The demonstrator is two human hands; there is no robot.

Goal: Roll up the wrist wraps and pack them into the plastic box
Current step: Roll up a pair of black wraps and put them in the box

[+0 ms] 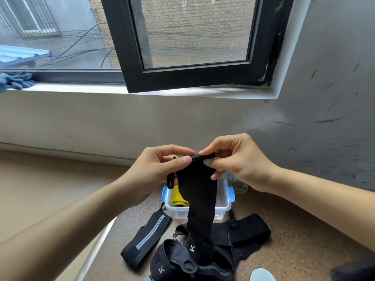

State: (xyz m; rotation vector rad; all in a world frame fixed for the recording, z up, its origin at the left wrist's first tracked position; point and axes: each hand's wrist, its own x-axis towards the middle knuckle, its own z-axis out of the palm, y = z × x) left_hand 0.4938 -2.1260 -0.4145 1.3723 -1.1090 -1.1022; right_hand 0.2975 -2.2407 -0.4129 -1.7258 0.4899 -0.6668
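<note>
**Rolling of one wrist wrap barely begun, packing judged mostly still ahead.**
One grey-striped wrap (146,236) lies flat on the floor. The left hand (162,161) and right hand (233,159) pinch the top edge of one black wrap (199,191), which hangs unrolled over one open plastic box (178,212) holding one yellow item (178,196). A tangled heap of wraps (203,256) remains, its count unclear.

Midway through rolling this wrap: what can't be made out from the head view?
Plastic box contents, head view: the hanging wrap covers most; only something yellow shows.
Wrap's top end: pinched inside left hand and right hand; roll progress unclear.
Floor pile of wraps: tangled, cut off by bottom edge.
</note>
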